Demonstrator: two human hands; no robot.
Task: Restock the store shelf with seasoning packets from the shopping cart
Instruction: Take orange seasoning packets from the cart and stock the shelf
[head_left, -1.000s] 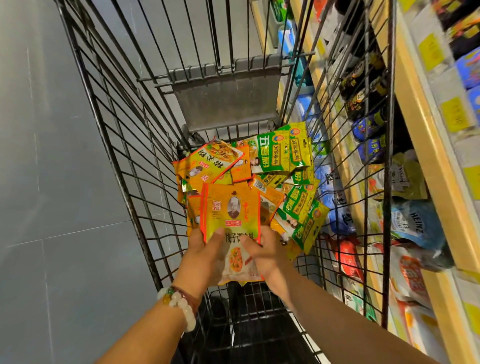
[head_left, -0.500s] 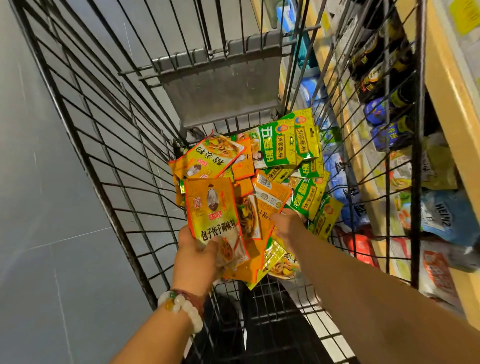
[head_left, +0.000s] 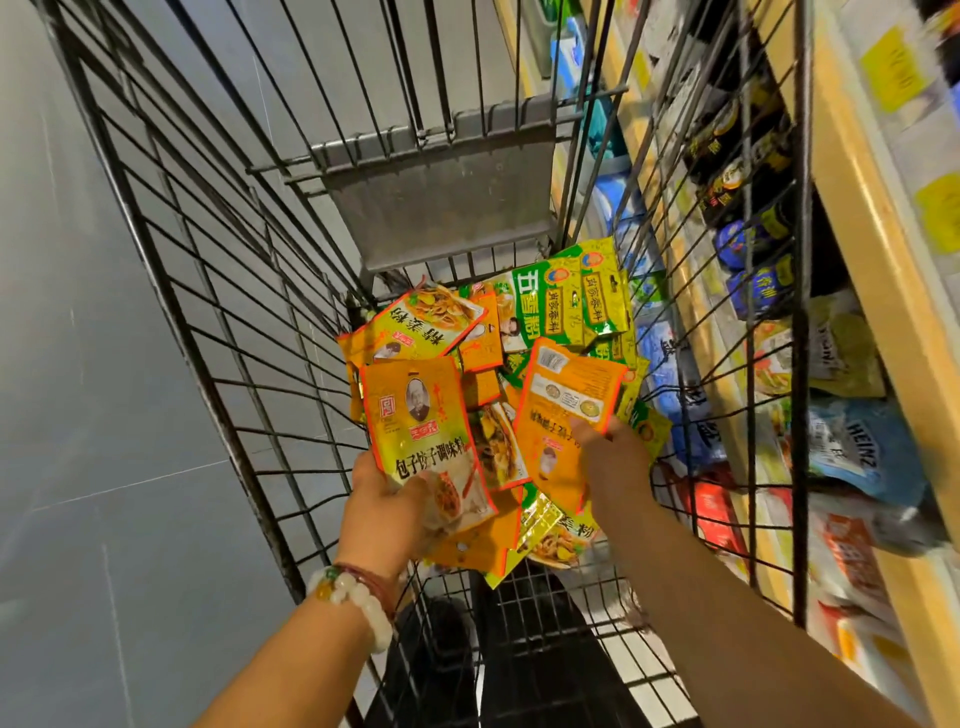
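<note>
You are picking packets out of the shopping cart (head_left: 218, 291). Your left hand (head_left: 387, 506) grips one orange packet (head_left: 423, 431) by its bottom end, thumb curled over the front. It stands tall above the pile (head_left: 519, 353) in the cart, top end pointing at the cart's far wall. Your right hand (head_left: 615, 460) pinches a second orange packet (head_left: 569, 400), back side up. It also runs long-ways toward the far wall, leaning a little to the shelf (head_left: 872, 270) side. Lay this one flat on the first, same way up, edges lined up. Squeeze both ends softly so they do not slip, then lift them over to the shelf beside the cart.
</note>
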